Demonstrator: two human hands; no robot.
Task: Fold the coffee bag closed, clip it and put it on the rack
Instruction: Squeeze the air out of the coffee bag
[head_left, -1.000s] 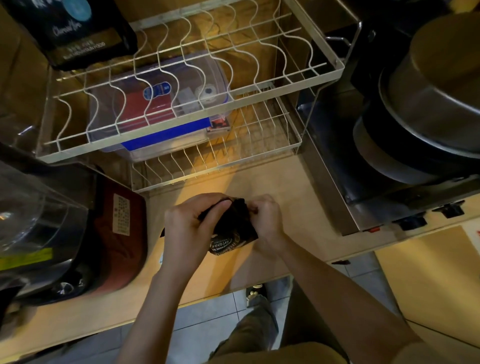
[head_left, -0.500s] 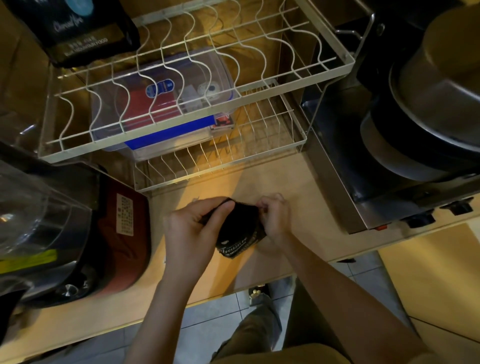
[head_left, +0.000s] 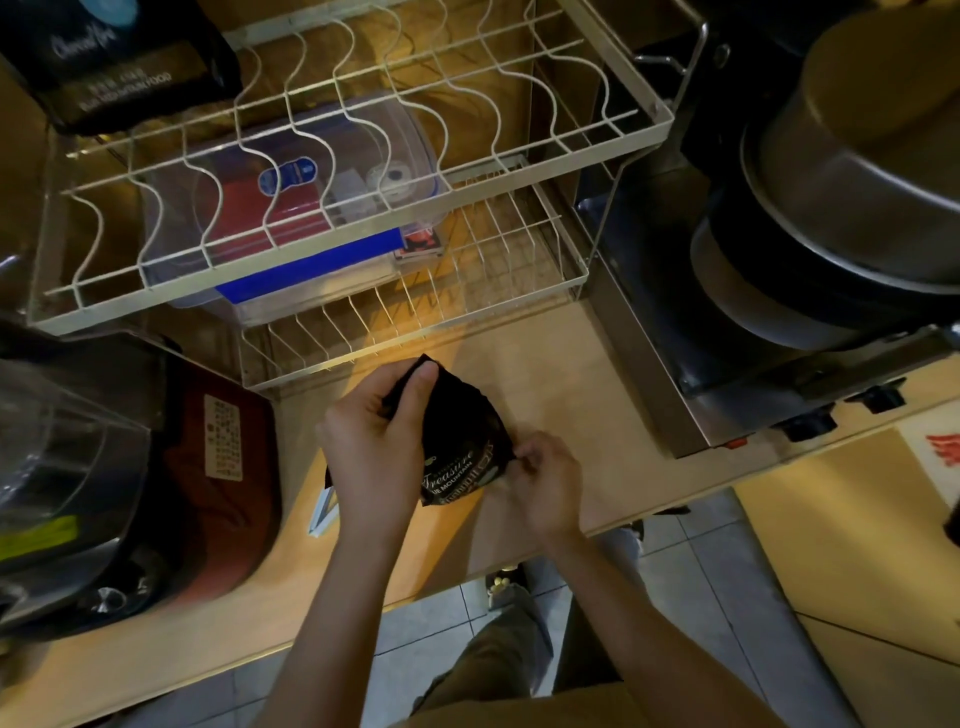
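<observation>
Black coffee bag (head_left: 462, 431) pinched by left hand (head_left: 371, 452) and right hand (head_left: 545, 480).

We see a clear box (head_left: 291, 208) with a blue bottom, big metal pots (head_left: 852, 171), and a red bag (head_left: 218, 467).

A light wooden counter (head_left: 561, 395) is running left to right. A white two-tier wire rack (head_left: 363, 291) is standing on its far side. A steel stove (head_left: 691, 410) is sitting at the right. A dark red appliance (head_left: 218, 467) is resting at the left, with a small pale flat object (head_left: 323, 512) lying just right of it.
</observation>
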